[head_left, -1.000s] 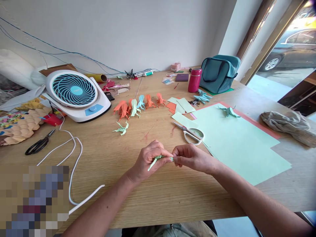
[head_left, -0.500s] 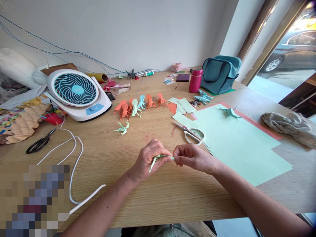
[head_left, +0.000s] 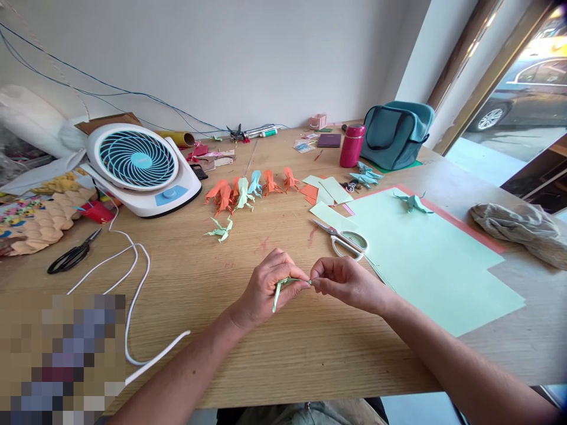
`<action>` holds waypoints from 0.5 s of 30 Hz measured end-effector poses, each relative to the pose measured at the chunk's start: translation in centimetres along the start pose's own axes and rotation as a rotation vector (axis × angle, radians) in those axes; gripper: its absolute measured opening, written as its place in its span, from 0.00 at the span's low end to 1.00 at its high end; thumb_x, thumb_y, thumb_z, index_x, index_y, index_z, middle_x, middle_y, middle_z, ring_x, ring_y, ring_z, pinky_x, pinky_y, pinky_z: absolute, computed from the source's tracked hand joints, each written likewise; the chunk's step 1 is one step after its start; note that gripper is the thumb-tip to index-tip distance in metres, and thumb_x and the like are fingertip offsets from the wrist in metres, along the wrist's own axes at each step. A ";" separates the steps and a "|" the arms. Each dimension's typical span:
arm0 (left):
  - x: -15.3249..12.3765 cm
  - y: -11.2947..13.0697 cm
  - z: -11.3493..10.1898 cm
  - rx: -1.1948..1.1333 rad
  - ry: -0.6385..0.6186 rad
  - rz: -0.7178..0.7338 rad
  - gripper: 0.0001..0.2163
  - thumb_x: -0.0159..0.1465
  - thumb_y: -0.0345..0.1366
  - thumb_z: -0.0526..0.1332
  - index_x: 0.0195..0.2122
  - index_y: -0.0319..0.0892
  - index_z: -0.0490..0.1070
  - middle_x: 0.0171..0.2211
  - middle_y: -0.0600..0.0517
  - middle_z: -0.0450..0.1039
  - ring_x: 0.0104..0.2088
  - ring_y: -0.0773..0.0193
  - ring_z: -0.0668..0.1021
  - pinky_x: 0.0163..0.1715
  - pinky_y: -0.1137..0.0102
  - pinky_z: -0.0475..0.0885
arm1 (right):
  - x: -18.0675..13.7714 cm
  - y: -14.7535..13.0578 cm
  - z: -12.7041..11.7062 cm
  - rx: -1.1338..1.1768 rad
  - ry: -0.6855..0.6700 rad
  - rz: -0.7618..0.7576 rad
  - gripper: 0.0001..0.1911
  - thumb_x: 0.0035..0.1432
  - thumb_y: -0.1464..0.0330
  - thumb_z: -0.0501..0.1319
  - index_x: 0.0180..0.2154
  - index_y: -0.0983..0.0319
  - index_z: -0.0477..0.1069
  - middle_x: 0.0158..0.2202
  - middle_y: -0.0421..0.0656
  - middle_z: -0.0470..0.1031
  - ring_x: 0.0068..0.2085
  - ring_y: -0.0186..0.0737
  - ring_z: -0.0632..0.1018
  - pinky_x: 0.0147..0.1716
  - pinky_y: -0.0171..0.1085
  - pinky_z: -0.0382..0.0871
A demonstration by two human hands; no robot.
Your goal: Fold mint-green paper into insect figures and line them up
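My left hand (head_left: 275, 283) is closed around a pale green folded paper figure (head_left: 277, 297), one narrow leg of it pointing down from the fist. At the figure's right end, my right hand (head_left: 345, 283) pinches the thin tip of the paper between thumb and forefinger. Most of the figure is hidden by the fingers. Beyond the left hand lies a finished-looking light green origami figure (head_left: 220, 229). Behind it stand several origami figures in orange (head_left: 269, 182), pale green (head_left: 243, 193) and blue (head_left: 255, 183). White-handled scissors (head_left: 348, 242) rest just past the right hand.
Large pale green sheets (head_left: 425, 265) cover the right side, with a green folded figure (head_left: 414, 203) on them. A white fan (head_left: 142, 168) stands at left, near black scissors (head_left: 73, 255) and a white cord (head_left: 148, 271). A pink bottle (head_left: 352, 146) and teal bag (head_left: 394, 139) stand behind.
Both hands stay nearly in place. The narrow leg under my left hand has swung slightly to the right, and less of the tip shows between the hands.
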State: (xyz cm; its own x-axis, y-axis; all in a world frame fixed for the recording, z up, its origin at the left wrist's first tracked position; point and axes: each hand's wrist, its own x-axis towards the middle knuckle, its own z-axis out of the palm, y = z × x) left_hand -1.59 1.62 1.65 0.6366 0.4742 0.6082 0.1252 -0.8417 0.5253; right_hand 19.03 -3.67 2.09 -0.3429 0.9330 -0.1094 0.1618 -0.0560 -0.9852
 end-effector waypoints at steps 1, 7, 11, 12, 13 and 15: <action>0.0 0.0 0.0 0.013 -0.003 0.010 0.00 0.64 0.31 0.65 0.36 0.43 0.75 0.28 0.53 0.73 0.33 0.64 0.70 0.37 0.68 0.68 | 0.0 0.1 0.0 -0.015 0.008 -0.004 0.06 0.57 0.66 0.61 0.32 0.62 0.71 0.27 0.38 0.70 0.27 0.32 0.66 0.26 0.33 0.57; -0.2 -0.2 0.2 0.081 -0.014 0.038 0.02 0.64 0.31 0.65 0.37 0.43 0.74 0.30 0.52 0.74 0.34 0.63 0.70 0.40 0.66 0.67 | -0.2 0.0 0.0 -0.120 0.041 -0.039 0.07 0.60 0.65 0.61 0.32 0.62 0.71 0.27 0.38 0.70 0.27 0.32 0.66 0.26 0.33 0.58; -0.3 -0.2 0.2 0.093 -0.024 0.045 0.02 0.64 0.30 0.64 0.38 0.42 0.73 0.31 0.52 0.74 0.35 0.63 0.70 0.40 0.66 0.66 | -0.2 -0.2 0.0 -0.180 0.068 -0.053 0.06 0.59 0.66 0.61 0.32 0.62 0.72 0.27 0.38 0.72 0.29 0.34 0.69 0.29 0.34 0.61; -0.3 -0.2 0.1 0.095 -0.025 0.044 0.01 0.64 0.31 0.64 0.37 0.42 0.73 0.31 0.52 0.74 0.35 0.63 0.70 0.40 0.66 0.66 | -0.2 -0.2 0.0 -0.184 0.073 -0.055 0.06 0.59 0.66 0.61 0.32 0.62 0.72 0.27 0.38 0.72 0.29 0.34 0.69 0.30 0.34 0.62; -0.3 -0.2 0.1 0.096 -0.024 0.042 0.01 0.65 0.31 0.64 0.37 0.42 0.73 0.31 0.52 0.73 0.35 0.63 0.70 0.40 0.66 0.66 | -0.2 -0.3 0.0 -0.185 0.078 -0.054 0.06 0.59 0.66 0.60 0.32 0.62 0.72 0.27 0.38 0.72 0.29 0.34 0.69 0.30 0.34 0.62; -0.3 -0.2 0.1 0.097 -0.025 0.037 0.01 0.65 0.31 0.64 0.37 0.42 0.73 0.31 0.51 0.73 0.35 0.63 0.70 0.40 0.66 0.66 | -0.2 -0.3 0.0 -0.183 0.084 -0.051 0.06 0.59 0.66 0.60 0.32 0.62 0.72 0.27 0.38 0.71 0.29 0.34 0.68 0.29 0.34 0.61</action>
State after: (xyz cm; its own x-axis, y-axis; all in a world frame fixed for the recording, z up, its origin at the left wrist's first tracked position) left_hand -1.71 1.63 1.29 0.6607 0.4369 0.6104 0.1735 -0.8800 0.4420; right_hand 19.06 -3.86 2.37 -0.2780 0.9597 -0.0414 0.3144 0.0502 -0.9480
